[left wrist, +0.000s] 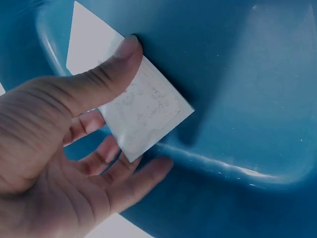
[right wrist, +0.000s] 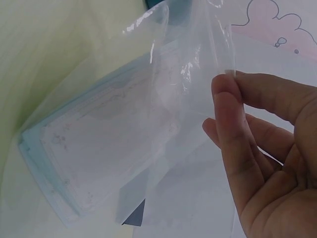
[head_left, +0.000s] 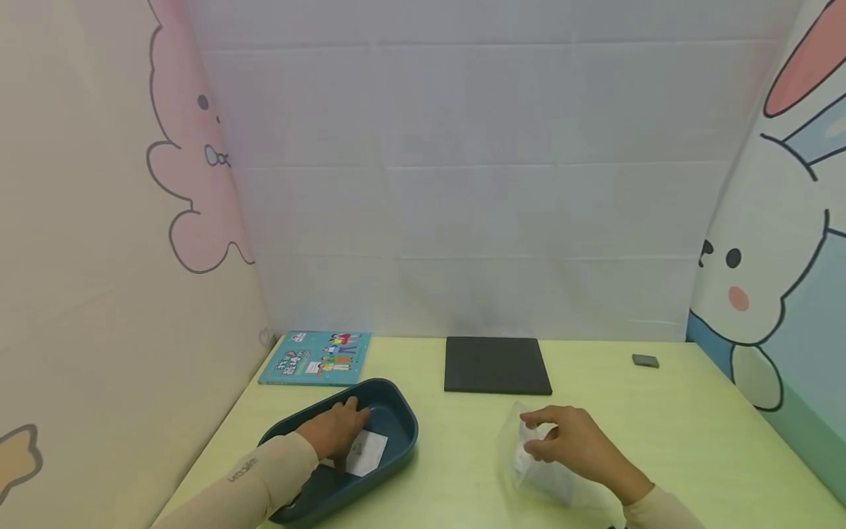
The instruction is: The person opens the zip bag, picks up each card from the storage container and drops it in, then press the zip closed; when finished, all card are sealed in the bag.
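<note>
My left hand (head_left: 335, 428) reaches down into a dark blue tray (head_left: 400, 441) at the left of the table. Between its thumb and fingers it pinches a white card (left wrist: 148, 111) with faint grey line print, as the left wrist view shows. On the right, my right hand (head_left: 581, 444) holds up a clear plastic bag (right wrist: 193, 59) by its edge, thumb against forefinger. A stack of pale blue and white cards (right wrist: 109, 131) lies inside the bag, seen through the film.
A blue illustrated book (head_left: 324, 358) lies at the back left. A flat black square board (head_left: 497, 365) is at the back middle, and a small grey block (head_left: 645, 361) at the back right. Cloth walls (head_left: 476, 184) stand around the yellow-green table (head_left: 456, 455).
</note>
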`<action>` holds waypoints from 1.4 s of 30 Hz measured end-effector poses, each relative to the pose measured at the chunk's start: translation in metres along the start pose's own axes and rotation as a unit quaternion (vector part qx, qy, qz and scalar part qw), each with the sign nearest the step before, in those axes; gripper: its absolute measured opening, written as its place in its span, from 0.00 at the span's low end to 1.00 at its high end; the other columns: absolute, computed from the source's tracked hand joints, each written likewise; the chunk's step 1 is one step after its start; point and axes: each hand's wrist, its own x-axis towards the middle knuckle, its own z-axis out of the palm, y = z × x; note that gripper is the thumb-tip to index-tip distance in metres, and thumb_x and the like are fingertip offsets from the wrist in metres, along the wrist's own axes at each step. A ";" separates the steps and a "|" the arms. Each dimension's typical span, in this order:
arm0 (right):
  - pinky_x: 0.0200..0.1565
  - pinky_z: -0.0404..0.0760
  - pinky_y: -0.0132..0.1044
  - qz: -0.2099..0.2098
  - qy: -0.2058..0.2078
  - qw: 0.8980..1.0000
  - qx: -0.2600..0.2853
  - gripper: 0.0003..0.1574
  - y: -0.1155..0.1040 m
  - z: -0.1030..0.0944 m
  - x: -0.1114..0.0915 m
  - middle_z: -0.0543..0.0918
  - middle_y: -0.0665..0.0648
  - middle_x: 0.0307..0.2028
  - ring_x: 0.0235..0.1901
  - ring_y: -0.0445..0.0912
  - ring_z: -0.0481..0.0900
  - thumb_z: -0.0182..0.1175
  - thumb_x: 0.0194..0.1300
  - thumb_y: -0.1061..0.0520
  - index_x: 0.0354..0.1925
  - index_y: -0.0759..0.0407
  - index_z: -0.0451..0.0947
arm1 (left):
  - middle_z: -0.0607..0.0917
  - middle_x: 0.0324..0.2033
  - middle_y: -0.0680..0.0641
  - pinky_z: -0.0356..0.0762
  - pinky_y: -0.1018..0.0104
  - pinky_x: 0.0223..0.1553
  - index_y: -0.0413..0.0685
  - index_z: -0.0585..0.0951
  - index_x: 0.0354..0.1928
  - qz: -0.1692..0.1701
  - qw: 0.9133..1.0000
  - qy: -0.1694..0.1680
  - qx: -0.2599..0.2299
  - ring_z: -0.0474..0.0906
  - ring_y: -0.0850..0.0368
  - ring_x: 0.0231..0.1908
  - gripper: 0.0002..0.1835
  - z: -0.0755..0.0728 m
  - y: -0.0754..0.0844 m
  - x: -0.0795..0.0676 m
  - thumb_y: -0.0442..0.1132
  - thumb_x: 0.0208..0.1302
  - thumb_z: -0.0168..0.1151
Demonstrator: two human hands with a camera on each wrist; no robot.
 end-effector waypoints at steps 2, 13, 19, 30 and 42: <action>0.29 0.82 0.37 -0.001 -0.001 1.000 -0.001 0.29 0.000 0.000 0.000 0.82 0.65 0.49 0.28 0.43 0.85 0.72 0.60 0.58 0.57 0.69 0.80 | 0.70 0.47 0.40 0.80 0.49 0.38 0.46 0.75 0.57 0.001 1.000 -0.007 -0.017 0.72 0.45 0.41 0.45 0.000 -0.001 -0.001 0.34 0.31 0.89; 0.29 0.82 0.36 -0.003 0.000 1.000 0.000 0.29 0.002 0.000 0.000 0.82 0.64 0.48 0.28 0.43 0.85 0.72 0.60 0.58 0.57 0.69 0.80 | 0.71 0.42 0.49 0.79 0.55 0.41 0.51 0.82 0.47 0.020 0.999 -0.029 -0.028 0.69 0.53 0.41 0.35 -0.013 -0.005 -0.001 0.34 0.30 0.89; 0.29 0.82 0.37 -0.002 -0.002 1.000 -0.003 0.29 0.002 -0.001 0.000 0.82 0.64 0.48 0.28 0.43 0.85 0.72 0.60 0.58 0.57 0.69 0.80 | 0.75 0.40 0.50 0.80 0.56 0.43 0.47 0.83 0.48 0.026 0.999 -0.004 -0.048 0.72 0.54 0.41 0.35 -0.028 -0.003 -0.009 0.29 0.31 0.87; 0.29 0.82 0.37 -0.001 -0.007 1.000 -0.005 0.29 0.003 -0.001 0.001 0.82 0.65 0.49 0.28 0.45 0.85 0.72 0.60 0.57 0.57 0.69 0.80 | 0.74 0.41 0.48 0.79 0.54 0.38 0.45 0.81 0.54 0.014 0.994 0.047 -0.098 0.72 0.53 0.36 0.41 -0.046 -0.006 -0.014 0.32 0.29 0.89; 0.29 0.82 0.37 0.002 -0.002 1.000 -0.008 0.29 0.003 0.000 0.000 0.82 0.65 0.49 0.28 0.45 0.85 0.72 0.60 0.57 0.57 0.68 0.80 | 0.81 0.47 0.52 0.76 0.48 0.37 0.57 0.82 0.56 -0.006 0.992 0.121 -0.042 0.76 0.54 0.37 0.41 -0.073 0.014 -0.021 0.54 0.34 0.85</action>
